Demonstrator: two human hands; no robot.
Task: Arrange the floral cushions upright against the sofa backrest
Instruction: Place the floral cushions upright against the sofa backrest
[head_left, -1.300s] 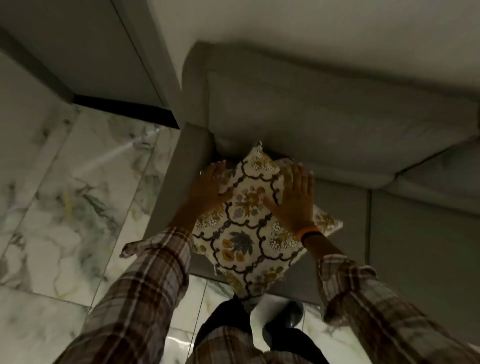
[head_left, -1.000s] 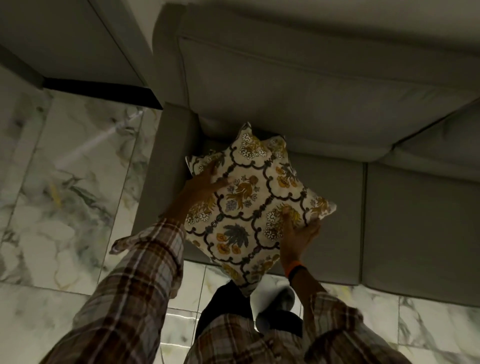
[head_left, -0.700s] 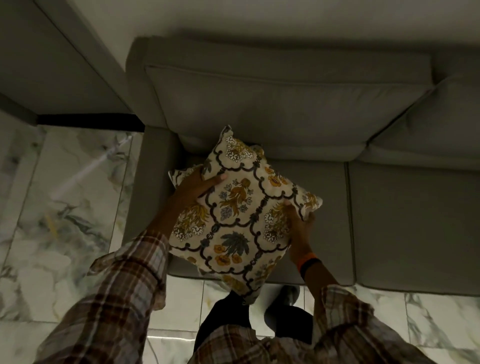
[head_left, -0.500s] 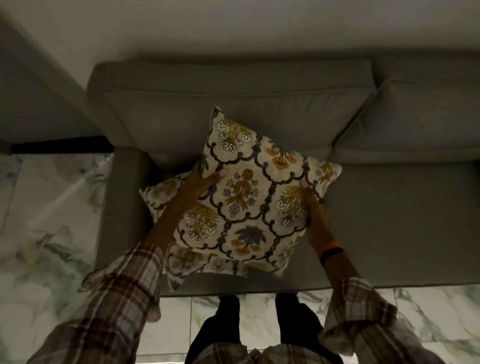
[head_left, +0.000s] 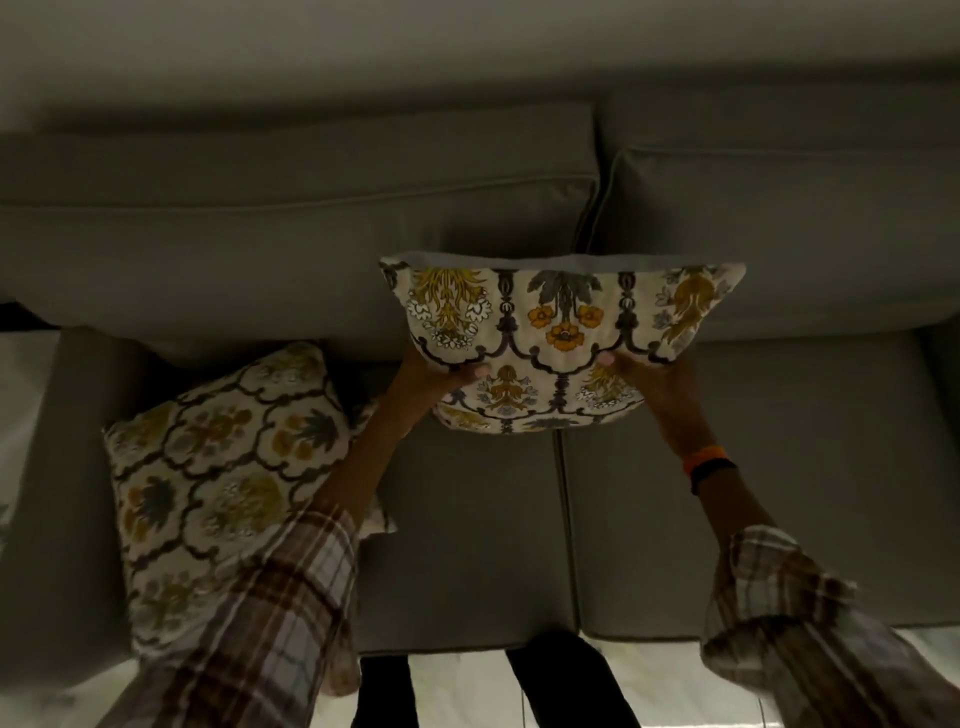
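Observation:
A cream floral cushion (head_left: 561, 332) stands upright at the middle of the grey sofa, its top edge at the backrest (head_left: 311, 234). My left hand (head_left: 441, 371) grips its lower left side and my right hand (head_left: 649, 374) grips its lower right side. A second floral cushion (head_left: 223, 467) lies flat on the left seat beside the armrest, partly covered by my left plaid sleeve.
The sofa has two grey seat cushions (head_left: 753, 467) with a seam between them, and a left armrest (head_left: 67, 467). Marble floor (head_left: 467, 691) shows below the seat's front edge, with my dark-trousered legs there.
I lifted the top cushion off the one beneath, carried it right to the sofa's middle and turned it upright. The lower cushion stays flat on the left seat.

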